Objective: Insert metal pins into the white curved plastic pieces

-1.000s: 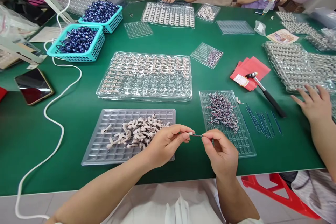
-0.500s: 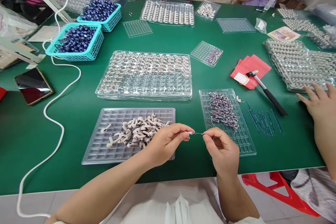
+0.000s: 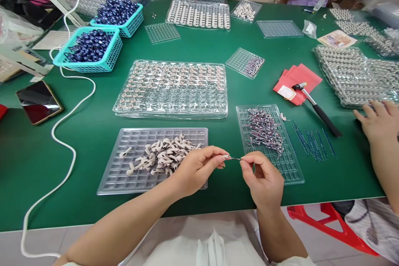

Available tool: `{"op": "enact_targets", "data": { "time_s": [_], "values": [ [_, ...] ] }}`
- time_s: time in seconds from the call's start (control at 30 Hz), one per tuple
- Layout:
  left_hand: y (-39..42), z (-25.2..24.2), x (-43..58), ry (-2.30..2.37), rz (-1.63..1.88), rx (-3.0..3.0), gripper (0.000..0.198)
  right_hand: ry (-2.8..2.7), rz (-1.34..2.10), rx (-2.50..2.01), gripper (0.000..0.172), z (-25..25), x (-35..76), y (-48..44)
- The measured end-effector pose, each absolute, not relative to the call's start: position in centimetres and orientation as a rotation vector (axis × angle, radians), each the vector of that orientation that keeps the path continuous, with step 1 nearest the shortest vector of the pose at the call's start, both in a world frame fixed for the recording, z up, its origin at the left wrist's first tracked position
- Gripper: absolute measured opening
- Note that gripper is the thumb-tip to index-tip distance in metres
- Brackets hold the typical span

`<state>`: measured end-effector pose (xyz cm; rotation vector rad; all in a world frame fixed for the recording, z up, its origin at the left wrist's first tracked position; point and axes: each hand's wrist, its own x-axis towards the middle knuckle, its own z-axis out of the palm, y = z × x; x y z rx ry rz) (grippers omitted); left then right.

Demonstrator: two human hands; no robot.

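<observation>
My left hand (image 3: pixel 195 169) pinches a small beige plastic piece, its tip (image 3: pixel 225 156) showing past the fingers. My right hand (image 3: pixel 261 176) pinches a thin wire part (image 3: pixel 236 158) whose end meets that piece between the two hands. Both hands hover over the green table's near edge. Left of them a clear grid tray (image 3: pixel 124 174) holds a heap of beige pieces (image 3: pixel 162 156). Right of them a second clear tray (image 3: pixel 289 170) carries a pile of thin wire parts (image 3: pixel 264 129).
A big stack of filled clear trays (image 3: pixel 174 89) lies in the middle. Two teal baskets of dark blue parts (image 3: pixel 90 50) stand at the back left, near a phone (image 3: pixel 39 102) and white cable (image 3: pixel 62 133). A hammer (image 3: pixel 314 108) rests on red paper. Another person's hand (image 3: pixel 375 122) lies at right; two people sit opposite.
My hands have barely moved; they stay pinched together on the same small parts. The hand of the person at right shifted slightly. The person opposite raised both hands off the tray.
</observation>
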<state>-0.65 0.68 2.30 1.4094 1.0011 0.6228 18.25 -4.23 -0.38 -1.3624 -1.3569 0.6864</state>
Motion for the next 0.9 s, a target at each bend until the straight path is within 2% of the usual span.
{"op": "enact_targets", "data": {
  "time_s": [0.33,0.73,0.9],
  "values": [
    [0.76,2.46,-0.48,1.035,0.634,1.321,0.022,-1.41,0.681,-1.314,0.016,-0.33,18.25,-4.29],
    [0.79,2.12,-0.64,1.007,0.604,1.412,0.021,-1.345,0.71,-1.431,0.005,-0.3,18.34,-4.27],
    [0.73,2.2,-0.67,0.998,0.595,1.414,0.022,-1.39,0.722,-1.42,0.006,-0.01,18.32,-4.13]
  ]
}}
